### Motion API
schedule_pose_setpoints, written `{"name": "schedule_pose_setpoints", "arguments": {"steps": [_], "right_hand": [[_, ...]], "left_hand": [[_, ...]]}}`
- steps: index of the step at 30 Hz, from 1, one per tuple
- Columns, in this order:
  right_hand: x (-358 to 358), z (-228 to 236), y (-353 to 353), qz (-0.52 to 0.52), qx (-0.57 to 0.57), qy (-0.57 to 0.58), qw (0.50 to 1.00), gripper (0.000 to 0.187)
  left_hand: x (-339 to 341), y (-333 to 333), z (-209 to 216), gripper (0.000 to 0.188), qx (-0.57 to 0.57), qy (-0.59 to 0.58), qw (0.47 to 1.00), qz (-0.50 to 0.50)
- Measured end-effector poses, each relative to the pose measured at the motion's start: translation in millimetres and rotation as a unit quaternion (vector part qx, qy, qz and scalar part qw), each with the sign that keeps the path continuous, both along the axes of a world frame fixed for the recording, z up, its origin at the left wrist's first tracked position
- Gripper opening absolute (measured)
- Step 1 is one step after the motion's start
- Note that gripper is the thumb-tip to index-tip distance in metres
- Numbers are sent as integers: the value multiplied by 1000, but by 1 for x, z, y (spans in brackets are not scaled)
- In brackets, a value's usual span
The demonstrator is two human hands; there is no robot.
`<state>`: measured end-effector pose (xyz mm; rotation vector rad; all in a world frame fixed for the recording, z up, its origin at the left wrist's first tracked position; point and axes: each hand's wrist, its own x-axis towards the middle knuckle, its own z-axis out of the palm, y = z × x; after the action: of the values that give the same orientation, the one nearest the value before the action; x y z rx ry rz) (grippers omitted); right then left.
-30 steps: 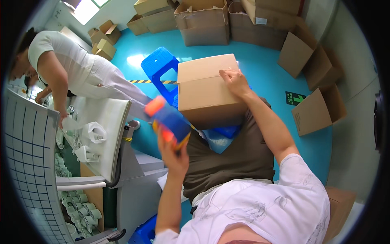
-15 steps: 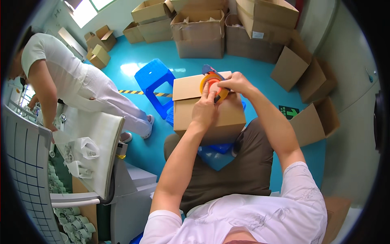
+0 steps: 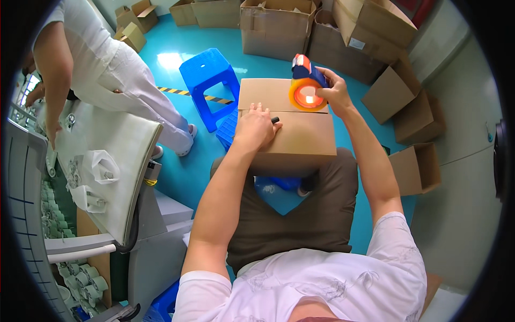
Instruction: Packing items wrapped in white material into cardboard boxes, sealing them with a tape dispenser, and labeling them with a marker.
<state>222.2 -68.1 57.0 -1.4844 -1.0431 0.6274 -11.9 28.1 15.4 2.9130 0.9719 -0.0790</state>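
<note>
A closed cardboard box (image 3: 292, 134) stands in front of me between my knees, its two top flaps meeting along a seam. My right hand (image 3: 337, 94) grips a blue and red tape dispenser (image 3: 306, 80) with a yellow-orange roll, held at the right end of the seam. My left hand (image 3: 256, 129) rests on the left part of the box top. A short black pen-like thing (image 3: 275, 119) sticks out beside its thumb; the rest of it is hidden in the hand.
A blue stool (image 3: 206, 67) stands beyond the box to the left. Open cartons (image 3: 276, 32) line the far side and the right. At left, a person in white (image 3: 120, 70) leans over a pale work table (image 3: 115, 137) with white parts.
My hands have come apart. The right hand has carried the tape dispenser to the right, while the left hand has left the roll and come down onto the box top.
</note>
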Motion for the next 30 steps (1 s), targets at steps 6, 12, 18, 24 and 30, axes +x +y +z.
{"name": "schedule_pose_setpoints", "arguments": {"steps": [6, 12, 18, 24, 30], "right_hand": [[-10, -46, 8, -20, 54, -344, 937, 55], [-8, -34, 8, 31, 48, -332, 942, 47], [-15, -21, 9, 77, 54, -342, 935, 46], [-11, -19, 11, 93, 74, -347, 930, 45], [-13, -12, 9, 108, 48, -319, 940, 44]], "left_hand": [[-10, 9, -4, 59, -24, -50, 998, -20], [-11, 45, 39, 35, -338, -304, 871, 185], [0, 33, 54, 40, -638, -419, 614, 200], [0, 27, 44, 22, -668, -459, 557, 181], [0, 28, 33, 19, -692, -463, 516, 201]]}}
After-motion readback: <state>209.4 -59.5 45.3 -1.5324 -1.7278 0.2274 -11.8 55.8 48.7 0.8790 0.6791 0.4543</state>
